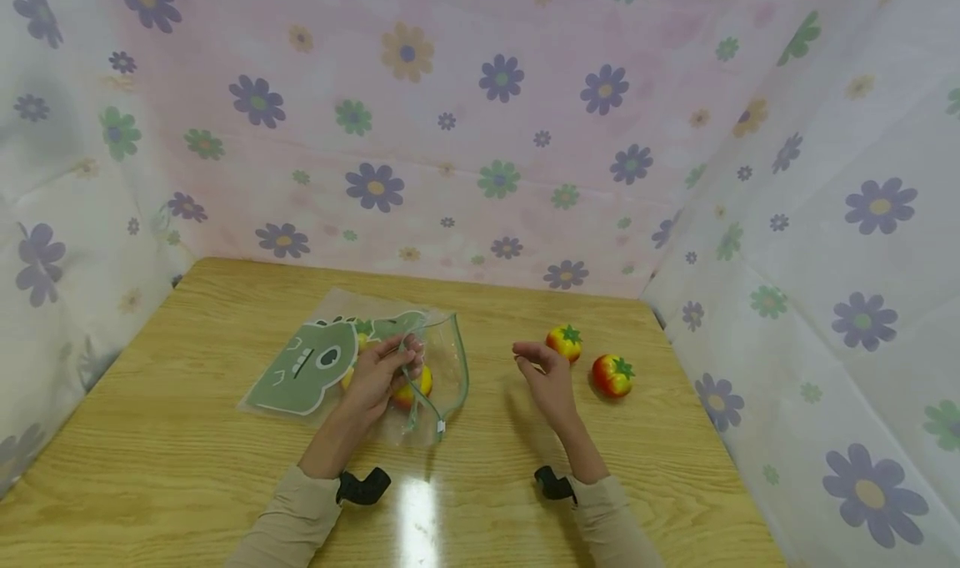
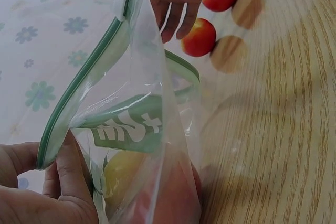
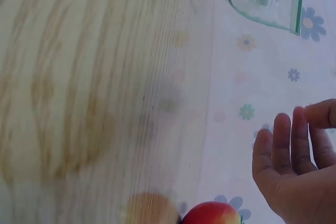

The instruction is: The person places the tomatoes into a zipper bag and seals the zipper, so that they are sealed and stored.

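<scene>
My left hand (image 1: pixel 370 382) pinches the green-edged rim of a clear zip bag (image 1: pixel 292 382) with a green cartoon animal face on it. The bag's mouth stands open toward the right. Inside lies a red-and-yellow fruit (image 1: pixel 424 382) with more fruit beside it, partly covered by the hand and the print. Up close in the left wrist view, yellow and reddish fruit show through the plastic. To the right, my right hand (image 1: pixel 551 387) hovers over the table with relaxed fingers and nothing in them. Close by are two red-and-yellow tomato-like fruits (image 1: pixel 564 345) with green leafy tops, the nearer one (image 1: pixel 612 377) farther right.
The wooden table (image 1: pixel 480 485) ends at a flowered cloth backdrop (image 1: pixel 450 176) behind, with matching cloth on both sides. A white zip slider (image 1: pixel 441 426) sits on the bag's near rim. Black wrist mounts (image 1: pixel 363 486) stick out at both cuffs.
</scene>
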Demonstrator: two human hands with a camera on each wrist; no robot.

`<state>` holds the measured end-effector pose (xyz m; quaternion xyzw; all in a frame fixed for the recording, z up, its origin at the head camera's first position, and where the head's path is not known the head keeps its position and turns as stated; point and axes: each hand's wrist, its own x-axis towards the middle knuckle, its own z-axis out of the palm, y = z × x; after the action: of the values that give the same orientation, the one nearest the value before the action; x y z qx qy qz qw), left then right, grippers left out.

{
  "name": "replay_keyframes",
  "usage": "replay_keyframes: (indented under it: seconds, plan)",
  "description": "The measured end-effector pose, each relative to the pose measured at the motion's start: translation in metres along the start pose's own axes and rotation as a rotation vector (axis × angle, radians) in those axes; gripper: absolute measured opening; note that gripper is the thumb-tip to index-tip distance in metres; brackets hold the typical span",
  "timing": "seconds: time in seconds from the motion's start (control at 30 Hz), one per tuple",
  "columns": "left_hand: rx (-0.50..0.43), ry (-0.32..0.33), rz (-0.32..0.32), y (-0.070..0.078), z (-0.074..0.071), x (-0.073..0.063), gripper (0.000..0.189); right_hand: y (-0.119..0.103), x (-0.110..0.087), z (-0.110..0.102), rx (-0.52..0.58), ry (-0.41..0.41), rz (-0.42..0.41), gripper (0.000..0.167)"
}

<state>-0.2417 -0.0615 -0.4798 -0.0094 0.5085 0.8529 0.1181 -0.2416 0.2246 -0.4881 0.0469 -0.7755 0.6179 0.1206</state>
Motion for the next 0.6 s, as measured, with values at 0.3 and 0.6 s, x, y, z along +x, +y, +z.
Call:
replay_keyframes:
  seconds: [0.3,0.6]
  plan:
    - [-0.007,0.014,-0.004,0.002,0.0,0.0,0.039,-0.012,0.007,-0.023,-0.027,0.147,0.008,0.027]
    - [-0.002,0.008,0.002,0.001,-0.002,0.0,0.041,0.007,0.025,-0.038,-0.07,0.283,-0.003,0.034]
